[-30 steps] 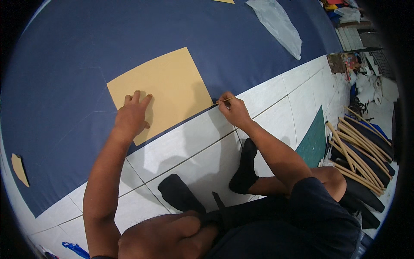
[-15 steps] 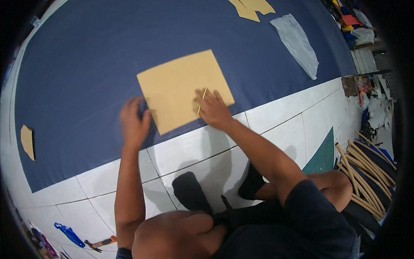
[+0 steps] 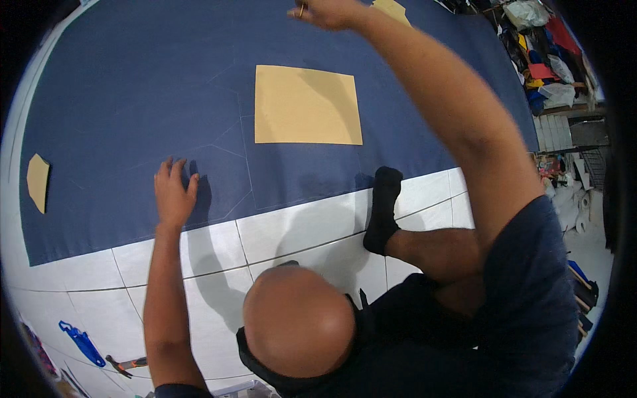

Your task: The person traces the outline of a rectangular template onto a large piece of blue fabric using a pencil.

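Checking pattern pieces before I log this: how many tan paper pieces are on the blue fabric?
3: a large rectangle mid-fabric, a small piece at the left edge, another at the top beside the right hand. More may lie out of view.

Dark navy short-sleeved shirt (image 3: 531,298) at five o'clock, black sock (image 3: 383,209) (ankle-length) near centre, bare forearms, dark shorts (image 3: 411,312), no rings or watch visible.

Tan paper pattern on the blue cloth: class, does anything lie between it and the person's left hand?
Nothing visible does. Only bare blue cloth with faint chalk lines separates the left hand, flat on it, from the tan paper pattern.
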Available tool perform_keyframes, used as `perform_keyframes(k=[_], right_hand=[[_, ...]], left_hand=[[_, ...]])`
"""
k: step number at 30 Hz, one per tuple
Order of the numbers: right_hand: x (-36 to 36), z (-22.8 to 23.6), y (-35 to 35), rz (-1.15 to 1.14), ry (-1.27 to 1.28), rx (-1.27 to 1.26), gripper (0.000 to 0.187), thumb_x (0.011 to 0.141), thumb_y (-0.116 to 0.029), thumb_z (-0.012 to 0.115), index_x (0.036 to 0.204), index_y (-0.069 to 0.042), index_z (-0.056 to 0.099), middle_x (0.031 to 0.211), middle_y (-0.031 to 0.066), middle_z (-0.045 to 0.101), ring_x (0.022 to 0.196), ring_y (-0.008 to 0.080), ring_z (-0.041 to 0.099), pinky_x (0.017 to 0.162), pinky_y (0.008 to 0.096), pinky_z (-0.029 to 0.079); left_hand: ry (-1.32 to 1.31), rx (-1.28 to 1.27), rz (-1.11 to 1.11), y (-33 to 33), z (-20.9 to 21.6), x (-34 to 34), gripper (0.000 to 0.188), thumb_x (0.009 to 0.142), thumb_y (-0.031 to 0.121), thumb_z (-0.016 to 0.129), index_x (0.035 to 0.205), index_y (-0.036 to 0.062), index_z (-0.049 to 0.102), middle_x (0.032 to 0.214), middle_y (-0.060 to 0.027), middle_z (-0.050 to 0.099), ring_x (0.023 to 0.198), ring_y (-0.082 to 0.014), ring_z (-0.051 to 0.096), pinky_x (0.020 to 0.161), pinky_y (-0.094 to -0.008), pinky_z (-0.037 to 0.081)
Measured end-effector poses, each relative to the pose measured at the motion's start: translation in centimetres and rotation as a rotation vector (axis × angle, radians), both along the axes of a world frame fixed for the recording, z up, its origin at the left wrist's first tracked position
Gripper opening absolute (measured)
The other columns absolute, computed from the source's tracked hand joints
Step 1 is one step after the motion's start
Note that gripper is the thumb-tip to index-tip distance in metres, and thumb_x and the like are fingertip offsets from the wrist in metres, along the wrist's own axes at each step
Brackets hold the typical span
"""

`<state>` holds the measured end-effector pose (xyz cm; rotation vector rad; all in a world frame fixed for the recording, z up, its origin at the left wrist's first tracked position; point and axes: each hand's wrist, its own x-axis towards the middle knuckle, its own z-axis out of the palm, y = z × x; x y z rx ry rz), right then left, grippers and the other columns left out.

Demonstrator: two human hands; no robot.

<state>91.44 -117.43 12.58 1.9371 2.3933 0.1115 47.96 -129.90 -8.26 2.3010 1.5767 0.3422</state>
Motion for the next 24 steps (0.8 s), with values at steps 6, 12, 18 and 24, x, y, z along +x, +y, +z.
perform_keyframes(k=[6,12,18,24], right_hand=[[3.0,2.2,-1.9,0.125,-0.073,-0.112,0.040,0.101,-0.041,0.060,0.110,-0.002,0.065,0.104,0.0213,0.070,0.098,0.0411,0.067,0.085,0.0534,0.053],[7.1,-9.9,-15.0,-0.138,0.153,-0.518,0.046,0.098,-0.041,0.064,0.130,-0.007,0.062,0.124,0.0188,0.068,0.114,0.0402,0.065,0.095,0.0498,0.053],[9.6,-21.9,-21.4,-0.078,0.241,-0.128,0.054,0.098,-0.038,0.066,0.144,-0.012,0.052,0.155,0.0163,0.047,0.147,0.0375,0.039,0.119,0.0592,0.030],[13.5,-24.7,-12.8,-0.047,0.360,-0.019,0.054,0.099,-0.039,0.065,0.146,-0.016,0.051,0.159,0.0116,0.044,0.152,0.0359,0.032,0.123,0.0608,0.021]], left_hand=[[0.232,-0.122,-0.167,6.0,9.0,2.6,0.044,0.093,0.024,0.072,0.133,0.0065,0.064,0.139,-0.0195,0.059,0.128,-0.0364,0.058,0.107,-0.0463,0.049],[0.365,-0.245,-0.178,6.8,13.4,7.0,0.044,0.095,0.027,0.071,0.134,0.0084,0.063,0.139,-0.0162,0.061,0.128,-0.0360,0.058,0.108,-0.0467,0.048],[0.252,-0.327,-0.134,2.4,6.6,9.4,0.042,0.094,0.026,0.072,0.130,0.0065,0.064,0.128,-0.0187,0.065,0.119,-0.0359,0.062,0.103,-0.0467,0.050],[-0.123,-0.253,-0.095,-3.0,0.9,19.3,0.038,0.094,0.023,0.069,0.127,0.0030,0.064,0.136,-0.0226,0.058,0.129,-0.0416,0.054,0.111,-0.0486,0.043]])
